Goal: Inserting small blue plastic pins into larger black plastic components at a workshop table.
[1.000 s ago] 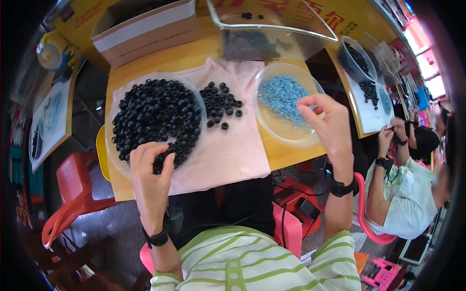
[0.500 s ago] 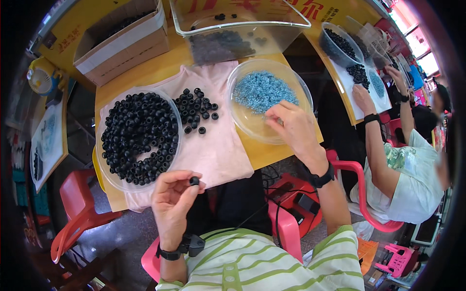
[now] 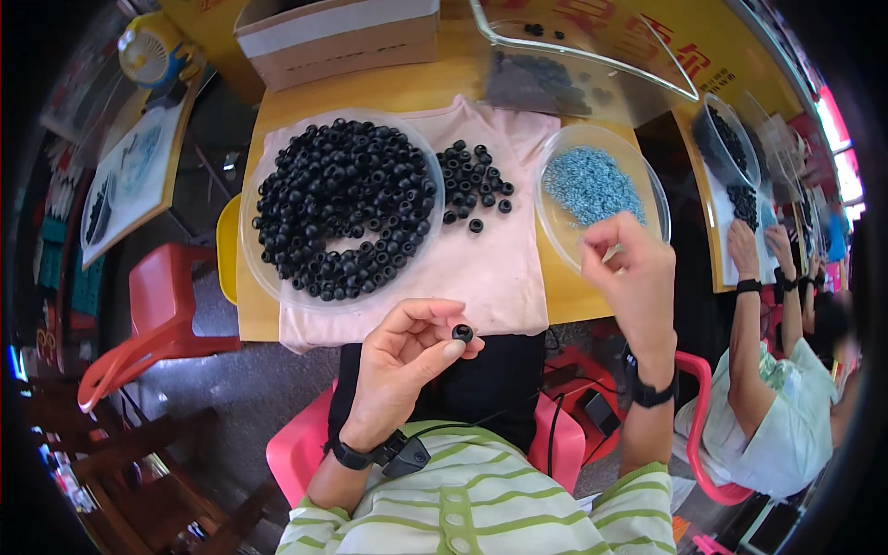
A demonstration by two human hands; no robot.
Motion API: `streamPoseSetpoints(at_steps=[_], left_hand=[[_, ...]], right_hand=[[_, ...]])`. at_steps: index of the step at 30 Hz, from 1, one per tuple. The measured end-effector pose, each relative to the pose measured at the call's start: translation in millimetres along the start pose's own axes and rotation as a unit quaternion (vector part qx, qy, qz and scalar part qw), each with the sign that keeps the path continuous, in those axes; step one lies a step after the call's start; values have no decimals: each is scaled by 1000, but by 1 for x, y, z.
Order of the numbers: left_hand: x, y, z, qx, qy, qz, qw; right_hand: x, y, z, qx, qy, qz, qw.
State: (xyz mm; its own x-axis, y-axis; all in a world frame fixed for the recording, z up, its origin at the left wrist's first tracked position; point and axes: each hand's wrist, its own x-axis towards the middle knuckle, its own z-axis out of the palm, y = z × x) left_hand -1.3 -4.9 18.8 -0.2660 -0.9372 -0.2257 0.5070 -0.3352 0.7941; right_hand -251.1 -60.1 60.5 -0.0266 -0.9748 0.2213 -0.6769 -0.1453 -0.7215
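Observation:
Between the thumb and fingers of my left hand (image 3: 398,375) is a single black bead (image 3: 462,333), its hole showing, held in front of the table edge. My right hand (image 3: 640,287) is pinched over the near rim of a shallow clear bowl (image 3: 561,237); whatever its fingertips grip is too small to make out. Tiny blue shiny pieces (image 3: 592,183) lie heaped in that bowl. To the left, a wide clear bowl (image 3: 277,289) carries a big pile of black beads (image 3: 338,185). Several loose black beads (image 3: 474,185) rest between the bowls on a pink cloth (image 3: 495,277).
A cardboard box (image 3: 342,48) and a clear plastic bin (image 3: 592,57) stand along the table's far side. At the right, another person's hands (image 3: 743,248) work at a neighbouring table. A red chair (image 3: 168,298) stands on the left, and a yellow fan (image 3: 148,51) behind it.
My right hand has come up from the blue pieces, back toward me. My left hand keeps the bead, now turned with its hole in sight. The whole view has shifted.

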Motion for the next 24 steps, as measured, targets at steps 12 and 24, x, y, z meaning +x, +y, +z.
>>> streamPoseSetpoints(at_steps=[12, 24], left_hand=[[-8, 0, -14, 129, -25, 148, 980], [-10, 10, -29, 38, -55, 73, 995]], right_hand=[[-35, -55, 48, 213, -179, -77, 957], [-25, -62, 56, 188, -191, -156, 951]])
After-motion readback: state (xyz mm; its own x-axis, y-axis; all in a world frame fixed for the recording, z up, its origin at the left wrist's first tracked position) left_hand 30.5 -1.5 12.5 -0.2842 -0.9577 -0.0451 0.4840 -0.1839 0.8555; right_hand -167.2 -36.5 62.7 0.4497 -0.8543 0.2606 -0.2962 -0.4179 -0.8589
